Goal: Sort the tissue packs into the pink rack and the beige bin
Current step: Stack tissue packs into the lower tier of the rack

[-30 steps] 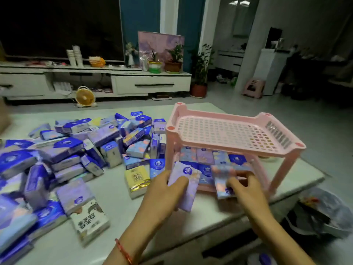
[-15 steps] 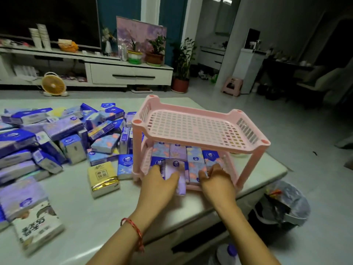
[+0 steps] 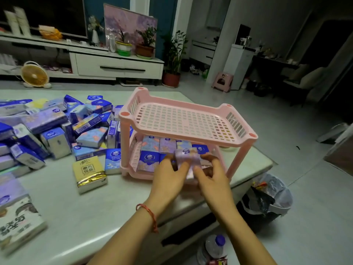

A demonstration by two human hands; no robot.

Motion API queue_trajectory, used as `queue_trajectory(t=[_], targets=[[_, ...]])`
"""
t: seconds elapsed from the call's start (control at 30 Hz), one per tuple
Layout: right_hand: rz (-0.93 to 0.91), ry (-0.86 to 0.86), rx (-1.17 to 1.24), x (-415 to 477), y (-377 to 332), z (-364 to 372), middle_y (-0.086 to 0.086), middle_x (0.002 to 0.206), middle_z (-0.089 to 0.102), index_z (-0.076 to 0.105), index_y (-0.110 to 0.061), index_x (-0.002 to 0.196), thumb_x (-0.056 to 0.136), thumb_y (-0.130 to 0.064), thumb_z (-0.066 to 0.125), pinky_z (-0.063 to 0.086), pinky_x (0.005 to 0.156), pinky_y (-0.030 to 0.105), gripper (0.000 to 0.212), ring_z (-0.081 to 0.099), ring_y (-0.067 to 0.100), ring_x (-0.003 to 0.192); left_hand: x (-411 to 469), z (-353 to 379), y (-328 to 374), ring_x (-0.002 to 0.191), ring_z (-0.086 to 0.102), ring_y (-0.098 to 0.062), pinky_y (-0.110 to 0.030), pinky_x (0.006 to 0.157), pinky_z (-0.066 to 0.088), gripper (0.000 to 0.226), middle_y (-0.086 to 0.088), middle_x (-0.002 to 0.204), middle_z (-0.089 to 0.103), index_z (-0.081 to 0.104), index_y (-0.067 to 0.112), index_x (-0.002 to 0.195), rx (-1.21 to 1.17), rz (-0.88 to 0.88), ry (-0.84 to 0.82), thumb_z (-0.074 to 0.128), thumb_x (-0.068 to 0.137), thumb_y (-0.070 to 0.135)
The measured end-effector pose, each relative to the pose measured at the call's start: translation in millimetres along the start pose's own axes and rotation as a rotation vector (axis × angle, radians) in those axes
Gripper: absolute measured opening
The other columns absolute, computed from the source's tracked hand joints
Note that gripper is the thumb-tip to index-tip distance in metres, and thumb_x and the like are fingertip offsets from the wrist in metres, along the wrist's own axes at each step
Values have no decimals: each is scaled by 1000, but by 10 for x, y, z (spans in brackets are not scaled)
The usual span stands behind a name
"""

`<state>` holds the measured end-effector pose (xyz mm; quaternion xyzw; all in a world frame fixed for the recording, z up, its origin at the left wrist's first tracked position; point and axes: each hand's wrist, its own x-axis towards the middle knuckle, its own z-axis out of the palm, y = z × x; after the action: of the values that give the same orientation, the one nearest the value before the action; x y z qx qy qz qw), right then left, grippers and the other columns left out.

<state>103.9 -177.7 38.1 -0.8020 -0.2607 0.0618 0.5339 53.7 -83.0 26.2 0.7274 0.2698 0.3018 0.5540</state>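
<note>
The pink two-tier rack [image 3: 191, 109] stands on the pale table near its right end. Its top shelf is bare; several blue and lilac tissue packs [image 3: 150, 144] lie in rows on the lower shelf. At the lower shelf's front opening, my left hand [image 3: 168, 178] and my right hand [image 3: 212, 176] together hold a lilac tissue pack [image 3: 186, 155], fingers curled round its two sides. A heap of tissue packs [image 3: 57, 123] covers the table's left part. No beige bin is in view.
A yellow-and-gold pack [image 3: 88, 171] and a blue pack [image 3: 113, 160] lie left of the rack. A large white pack [image 3: 17, 224] sits at the table's near left edge. On the floor to the right are a lined waste bin [image 3: 271, 196] and a water bottle [image 3: 216, 245].
Both hands went from the rack's front into its lower shelf. The separate packs they held are no longer apart; both hands now meet on one lilac pack. The camera swung right.
</note>
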Motion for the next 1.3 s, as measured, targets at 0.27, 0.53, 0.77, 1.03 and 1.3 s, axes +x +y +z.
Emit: queue_trajectory(t=[0.27, 0.53, 0.77, 1.03, 1.3], targets=[[31, 135, -788, 88, 28, -2, 12, 115, 47, 24, -20, 142, 98, -26, 34, 45, 85, 40, 46, 56, 36, 102, 83, 82, -234, 145, 4, -17, -43, 115, -3, 52, 3, 157, 11, 24, 30, 144, 1025, 329, -340, 11, 94, 39], [97, 23, -1011, 184, 64, -6, 12, 124, 48, 35, -10, 130, 98, -20, 34, 46, 85, 35, 33, 59, 30, 108, 77, 120, -230, 145, 6, -17, -54, 112, -5, 63, 1, 156, 15, 35, 26, 139, 1049, 263, -298, 5, 87, 48], [22, -89, -988, 185, 137, 8, 10, 149, 22, 19, -20, 145, 98, -34, 36, 43, 94, 35, 53, 48, 30, 123, 69, 115, -231, 145, 6, -16, -53, 112, -6, 44, 2, 156, 12, 31, 29, 140, 1047, 259, -286, 27, 98, 41], [73, -86, -880, 331, 215, 91, 10, 148, 27, 22, -29, 143, 96, -45, 34, 39, 100, 34, 51, 40, 28, 130, 90, 151, -390, 87, 71, -21, -54, 89, 40, 45, -2, 95, 73, 74, 27, 80, 1015, 334, -201, 34, 66, 42], [98, 22, -806, 462, -10, 74, 6, 142, 40, 36, -19, 137, 88, -29, 52, 41, 88, 23, 52, 50, 23, 119, 112, 166, -414, 88, 71, -22, -48, 88, 27, 46, -3, 97, 73, 74, 26, 83, 991, 373, -185, 35, 67, 42]])
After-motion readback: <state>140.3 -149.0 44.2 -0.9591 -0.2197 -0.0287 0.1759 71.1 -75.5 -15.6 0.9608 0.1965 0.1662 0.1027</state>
